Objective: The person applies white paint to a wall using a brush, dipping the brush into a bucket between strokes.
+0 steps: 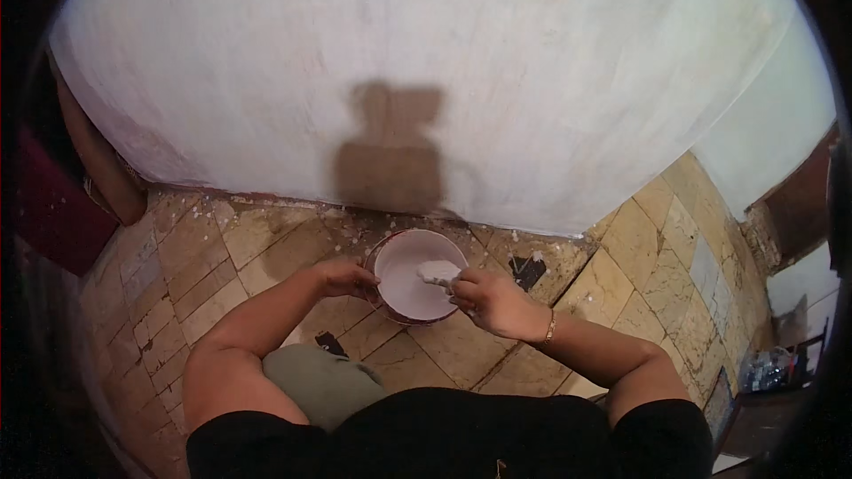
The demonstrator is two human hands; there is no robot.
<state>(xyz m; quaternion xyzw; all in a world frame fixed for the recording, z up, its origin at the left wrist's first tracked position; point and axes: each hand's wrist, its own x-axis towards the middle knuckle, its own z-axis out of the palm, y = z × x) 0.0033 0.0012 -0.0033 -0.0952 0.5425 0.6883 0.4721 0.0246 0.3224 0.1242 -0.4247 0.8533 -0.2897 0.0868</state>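
Observation:
A round bucket (385, 255) with a reddish outside and a white-coated inside stands in front of me, near the foot of the wall. White paint (405, 295) lies in it. My left hand (346, 278) grips the bucket's left rim, with its fingers closed at the edge. Over the bucket's right side, my right hand (493, 303) is closed round a paintbrush (437, 271). The brush head is thick with white paint and points left over the opening. Most of the brush handle is hidden in my fingers.
A white-painted wall (532, 80) rises ahead, with a shadow on it. The tiled floor (204, 253) is spotted with paint. A dark flat piece (527, 273) lies right of the bucket. A maroon panel (62, 213) stands at far left, and clear bottles (765, 371) at far right.

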